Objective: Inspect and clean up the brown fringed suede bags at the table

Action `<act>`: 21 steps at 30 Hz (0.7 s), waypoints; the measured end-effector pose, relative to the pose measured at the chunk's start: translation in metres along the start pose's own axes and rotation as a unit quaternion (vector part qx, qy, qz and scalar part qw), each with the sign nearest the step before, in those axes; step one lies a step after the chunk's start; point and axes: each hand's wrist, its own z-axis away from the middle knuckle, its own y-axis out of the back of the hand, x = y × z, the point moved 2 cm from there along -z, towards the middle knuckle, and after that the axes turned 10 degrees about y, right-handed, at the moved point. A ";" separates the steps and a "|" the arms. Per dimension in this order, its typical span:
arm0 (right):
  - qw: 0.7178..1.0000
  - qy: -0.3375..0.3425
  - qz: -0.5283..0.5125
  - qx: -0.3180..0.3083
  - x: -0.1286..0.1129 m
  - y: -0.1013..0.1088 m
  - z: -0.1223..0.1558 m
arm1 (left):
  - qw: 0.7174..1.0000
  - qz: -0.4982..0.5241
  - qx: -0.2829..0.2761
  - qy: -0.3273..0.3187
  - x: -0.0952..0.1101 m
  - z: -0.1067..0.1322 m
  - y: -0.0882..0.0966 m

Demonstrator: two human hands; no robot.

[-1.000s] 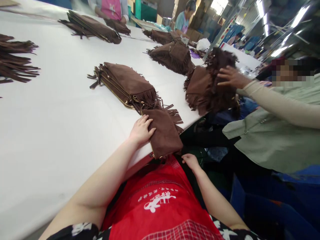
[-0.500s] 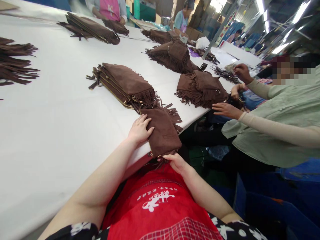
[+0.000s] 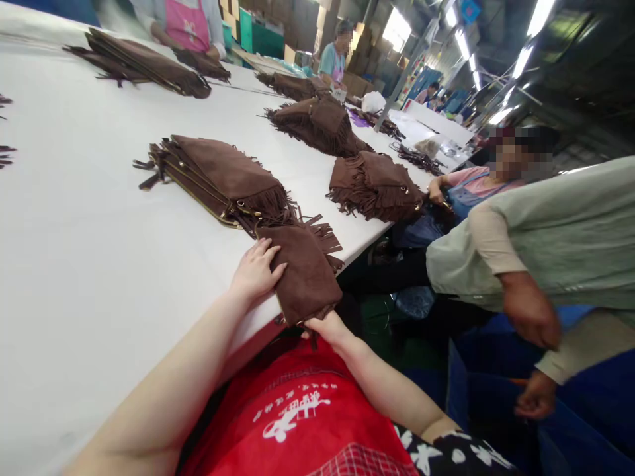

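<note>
A brown fringed bag (image 3: 303, 274) lies at the table's corner, its near end jutting past the edge. Resting on its left side, my left hand (image 3: 256, 268) has its fingers spread over the cloth. My right hand (image 3: 326, 327) pinches the near end, thumb on top and the other fingers hidden below. A metal fitting and dark tassel strips show beside that thumb. Fringe fans out from the bag's far right side. Just beyond, a stack of similar brown bags (image 3: 225, 172) with gold zips touches it.
More brown fringed bags (image 3: 374, 185) sit along the white table (image 3: 99, 264). To the right, a co-worker in a green top (image 3: 536, 231) bends over a blue bin (image 3: 476, 396). Another person (image 3: 476, 188) sits beyond, and others stand across the table.
The view has swung right, so the table things sit further left. The green-topped co-worker's hands have left the table and dropped to the bin. My hands keep their places on the bag.
</note>
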 end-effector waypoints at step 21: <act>0.949 0.147 0.259 0.107 -0.067 0.067 -0.029 | 0.998 0.033 -0.003 0.045 -0.009 -0.004 -0.003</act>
